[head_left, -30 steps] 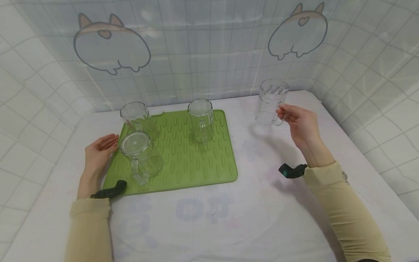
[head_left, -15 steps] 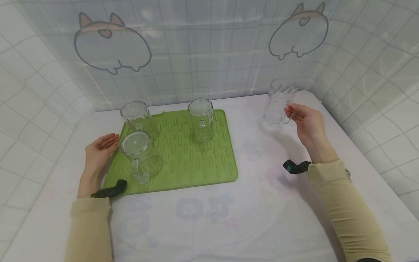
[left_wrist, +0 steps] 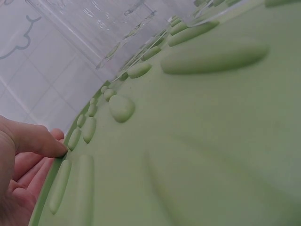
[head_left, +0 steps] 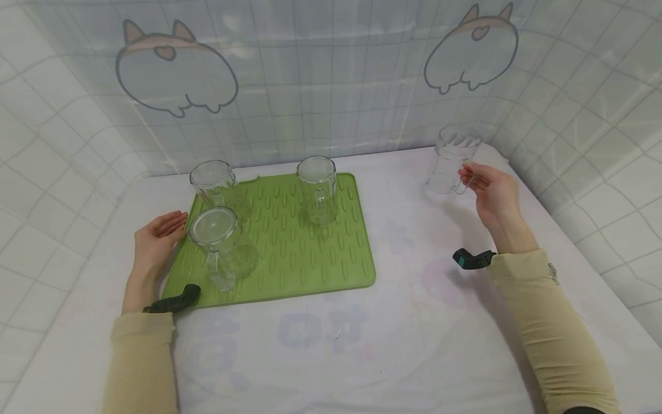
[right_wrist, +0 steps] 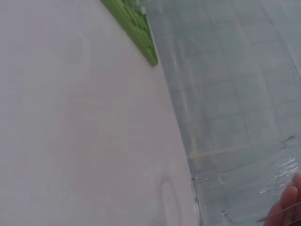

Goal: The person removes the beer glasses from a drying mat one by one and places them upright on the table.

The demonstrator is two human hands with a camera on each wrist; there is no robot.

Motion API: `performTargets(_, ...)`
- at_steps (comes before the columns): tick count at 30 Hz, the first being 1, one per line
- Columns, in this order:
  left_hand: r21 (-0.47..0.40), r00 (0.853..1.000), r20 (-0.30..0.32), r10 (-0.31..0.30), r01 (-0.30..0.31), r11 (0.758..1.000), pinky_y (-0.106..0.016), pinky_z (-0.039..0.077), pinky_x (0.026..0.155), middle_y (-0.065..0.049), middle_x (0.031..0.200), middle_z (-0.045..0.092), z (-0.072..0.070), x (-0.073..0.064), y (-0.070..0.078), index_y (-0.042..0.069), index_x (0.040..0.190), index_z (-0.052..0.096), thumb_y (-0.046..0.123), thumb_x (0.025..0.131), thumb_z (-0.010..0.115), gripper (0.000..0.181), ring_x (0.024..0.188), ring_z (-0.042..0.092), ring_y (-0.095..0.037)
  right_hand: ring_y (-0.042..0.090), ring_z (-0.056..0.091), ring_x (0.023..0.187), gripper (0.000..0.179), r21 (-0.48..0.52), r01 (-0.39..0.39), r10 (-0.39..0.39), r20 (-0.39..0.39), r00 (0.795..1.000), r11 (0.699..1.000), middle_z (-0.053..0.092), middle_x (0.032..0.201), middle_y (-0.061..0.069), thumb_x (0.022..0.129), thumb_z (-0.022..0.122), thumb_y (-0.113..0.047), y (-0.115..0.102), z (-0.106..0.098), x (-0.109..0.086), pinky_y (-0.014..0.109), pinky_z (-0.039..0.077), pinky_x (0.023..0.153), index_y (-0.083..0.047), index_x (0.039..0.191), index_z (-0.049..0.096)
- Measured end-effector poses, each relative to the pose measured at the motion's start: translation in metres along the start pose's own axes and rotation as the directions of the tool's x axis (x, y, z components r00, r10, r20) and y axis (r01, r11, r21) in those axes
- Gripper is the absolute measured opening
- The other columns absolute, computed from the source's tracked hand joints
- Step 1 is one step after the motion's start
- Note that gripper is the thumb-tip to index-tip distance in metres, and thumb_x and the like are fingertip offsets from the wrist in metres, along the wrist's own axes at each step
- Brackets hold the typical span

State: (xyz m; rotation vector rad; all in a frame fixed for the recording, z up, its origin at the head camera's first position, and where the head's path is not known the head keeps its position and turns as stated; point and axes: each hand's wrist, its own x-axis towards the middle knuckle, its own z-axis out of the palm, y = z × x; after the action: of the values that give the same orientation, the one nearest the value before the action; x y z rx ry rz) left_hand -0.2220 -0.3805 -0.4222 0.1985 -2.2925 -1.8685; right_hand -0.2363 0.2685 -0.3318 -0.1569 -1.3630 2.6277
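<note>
My right hand (head_left: pixel 493 192) pinches the handle of a clear glass mug (head_left: pixel 450 164), which stands upright at the back right, to the right of the green ribbed mat (head_left: pixel 289 264). In the right wrist view only the fingertips (right_wrist: pixel 288 200) show beside the mug's clear wall (right_wrist: pixel 240 193). My left hand (head_left: pixel 157 238) lies at the mat's left edge with relaxed fingers. Its thumb touches the rim of the mat in the left wrist view. Three more glass mugs occupy the mat: one at back left (head_left: pixel 214 184), one at front left (head_left: pixel 219 247) and one at back right (head_left: pixel 318 192).
A white printed cloth (head_left: pixel 331 356) covers the table. Behind it hangs a tile-patterned curtain (head_left: pixel 331 75) with cartoon animal shapes, and similar sheets line both sides. A dark wrist camera (head_left: pixel 473 260) sticks out from the right sleeve.
My right hand has carried the glass mug to the right, away from the mat. The left hand, the mat and the mugs on it stay where they were.
</note>
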Motion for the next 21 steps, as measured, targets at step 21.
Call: performTargets(21, 0.001, 1.000, 0.001, -0.008, 0.008, 1.000, -0.007, 0.048, 0.084, -0.010, 0.134, 0.054, 0.000, -0.001, 0.001, -0.002, 0.136, 0.045, 0.005, 0.087, 0.065, 0.053, 0.099, 0.059, 0.004, 0.024, 0.065, 0.070, 0.014, 0.013, 0.030, -0.028, -0.105, 0.994, 0.999, 0.071, 0.079, 0.015, 0.085, 0.065, -0.001, -0.001, -0.028, 0.015, 0.028, 0.053, 0.074, 0.009, 0.094, 0.068)
